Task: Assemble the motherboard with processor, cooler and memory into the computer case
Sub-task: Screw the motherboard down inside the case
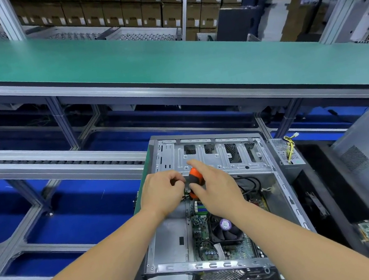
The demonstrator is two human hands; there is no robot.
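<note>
My right hand [210, 183] grips the screwdriver [193, 181]; my left hand [162, 189] pinches near its tip. A slip could gouge the motherboard [215, 236].

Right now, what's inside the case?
Inside the case: motherboard with cooler and black cables. Both hands, around a screwdriver, cover the board's far end.

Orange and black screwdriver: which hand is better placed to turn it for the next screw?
Probably the right hand: its fingers curl around the orange and black screwdriver handle. The left hand pinches something small beside it, above the green motherboard.
</note>
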